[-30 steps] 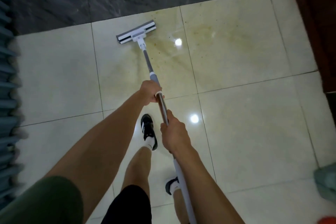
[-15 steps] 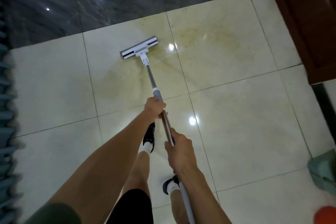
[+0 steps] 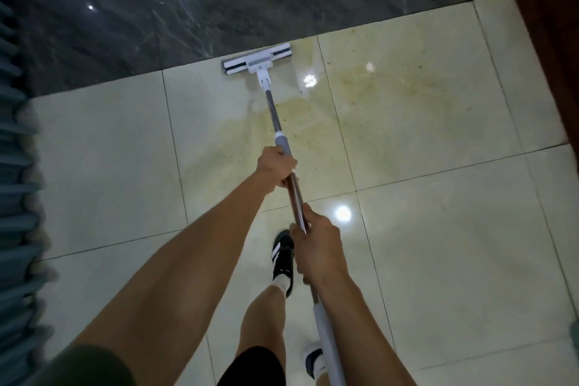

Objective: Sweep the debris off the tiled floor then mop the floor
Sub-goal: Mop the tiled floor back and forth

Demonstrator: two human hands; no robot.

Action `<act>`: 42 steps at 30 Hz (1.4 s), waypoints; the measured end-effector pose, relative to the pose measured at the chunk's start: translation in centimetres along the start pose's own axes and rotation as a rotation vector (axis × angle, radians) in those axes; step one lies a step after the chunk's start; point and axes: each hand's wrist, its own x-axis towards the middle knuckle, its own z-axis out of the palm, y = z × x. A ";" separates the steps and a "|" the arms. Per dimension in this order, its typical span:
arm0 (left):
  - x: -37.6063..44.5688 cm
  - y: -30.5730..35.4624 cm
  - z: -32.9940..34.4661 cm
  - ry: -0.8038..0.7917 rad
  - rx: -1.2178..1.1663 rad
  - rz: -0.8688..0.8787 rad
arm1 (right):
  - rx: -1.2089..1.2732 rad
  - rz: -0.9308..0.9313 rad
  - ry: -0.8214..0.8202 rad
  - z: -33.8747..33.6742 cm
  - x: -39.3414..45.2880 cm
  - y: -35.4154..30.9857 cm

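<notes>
A flat mop has its white head (image 3: 256, 59) on the cream tiled floor (image 3: 438, 229), right at the edge of the dark marble strip (image 3: 219, 3). Its metal pole (image 3: 273, 110) slants back toward me. My left hand (image 3: 275, 166) grips the pole just below the grey collar. Lower down, my right hand (image 3: 316, 247) grips the same pole above the white foam sleeve (image 3: 326, 332). A yellowish wet stain with dark specks (image 3: 376, 110) spreads over the tiles to the right of the mop.
A dark wooden door or cabinet (image 3: 551, 41) stands at the right edge. Blue ribbed objects (image 3: 15, 197) line the left edge. My feet in black-and-white shoes (image 3: 282, 257) stand under the pole. Ceiling light glares (image 3: 343, 213) reflect on the tiles.
The mop head has been pushed forward from mid-tile to the edge of the dark marble strip. Both hands kept their grip on the pole and moved forward with it.
</notes>
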 end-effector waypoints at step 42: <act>-15.8 -16.3 12.9 -0.172 -0.269 -0.101 | 0.148 0.072 -0.014 -3.8 -13.5 19.4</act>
